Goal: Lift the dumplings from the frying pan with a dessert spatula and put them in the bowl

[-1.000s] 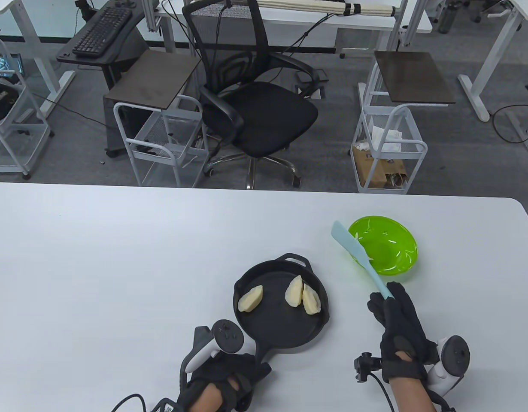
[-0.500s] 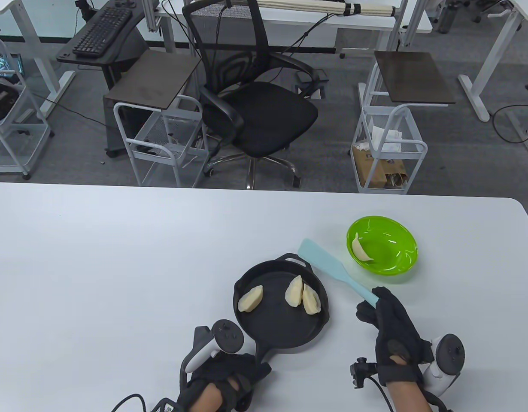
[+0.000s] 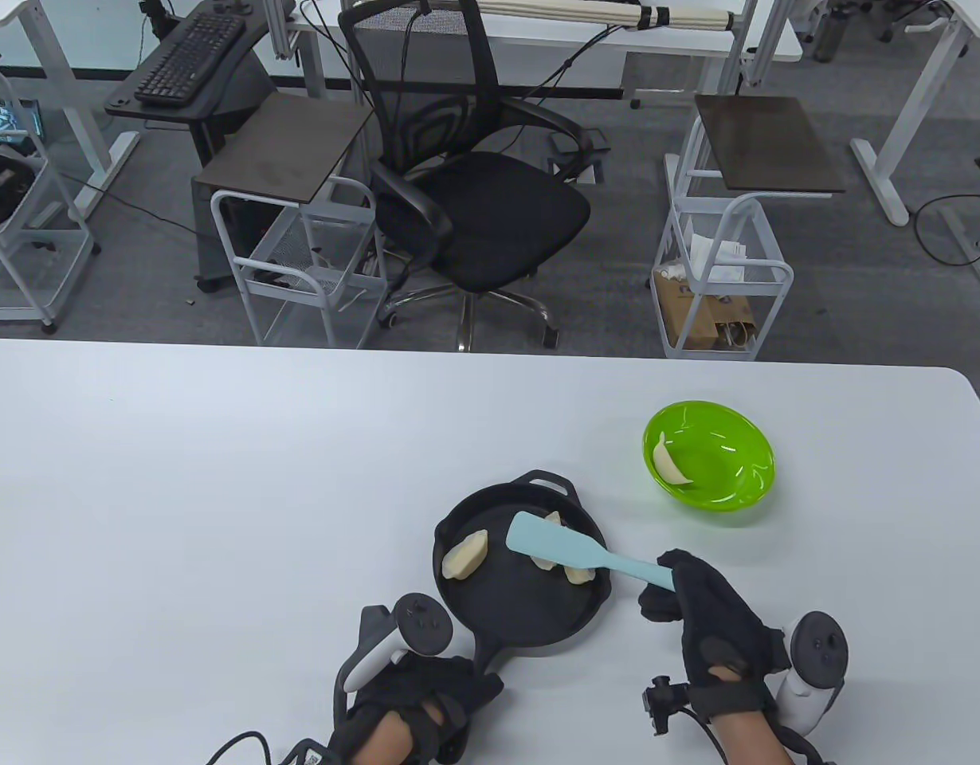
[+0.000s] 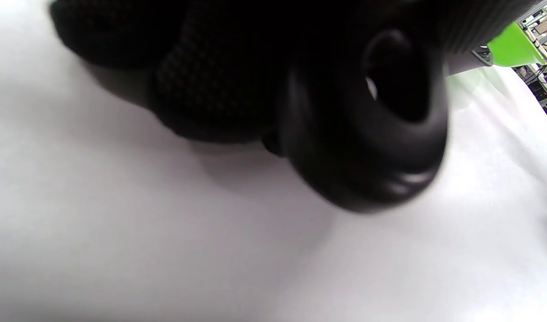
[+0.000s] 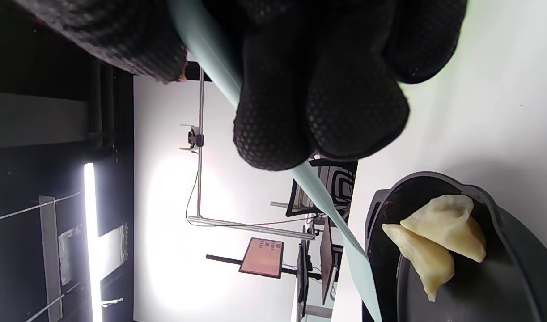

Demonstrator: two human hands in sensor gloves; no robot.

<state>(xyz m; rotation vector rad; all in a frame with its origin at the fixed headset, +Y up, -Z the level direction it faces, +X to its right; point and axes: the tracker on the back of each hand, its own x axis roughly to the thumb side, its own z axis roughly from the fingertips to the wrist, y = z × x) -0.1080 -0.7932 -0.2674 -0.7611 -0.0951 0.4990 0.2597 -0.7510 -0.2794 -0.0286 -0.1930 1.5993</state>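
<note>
- Right hand [image 3: 717,629] has its grip closed round the handle of the dessert spatula [image 3: 574,550]; fingers and thumb wrap the pale blue shaft, clear in the right wrist view.
- Spatula blade hangs over the frying pan [image 3: 522,613], above the pair of dumplings [image 5: 438,239] on the pan's right side. Can't tell from the table view if the blade touches them.
- Third dumpling [image 3: 464,553] lies apart on the pan's left side, uncovered.
- One dumpling [image 3: 667,464] already sits in the green bowl [image 3: 745,498], against its left wall. So by my count one in, three to go.
- Left hand [image 3: 414,705] is at the pan's handle [image 4: 367,134]; left wrist view shows gloved fingers curled right against the handle's ringed end, so I read it as a closed hold, pinning the pan.
- Bowl stands on the tabletop [image 3: 219,494] well to the right of the pan, beyond it.
- Step in hand, as I judge it: get the blade under one of the pair.
- Doing it well: drop the blade edge flat to the pan floor, slide in from the open side, take one dumpling only since the two touch.
- Keep the left hand firm so the pan doesn't skid under the push.
- Risk: the dumpling rolls off the narrow blade on the carry; keep it level and low.
</note>
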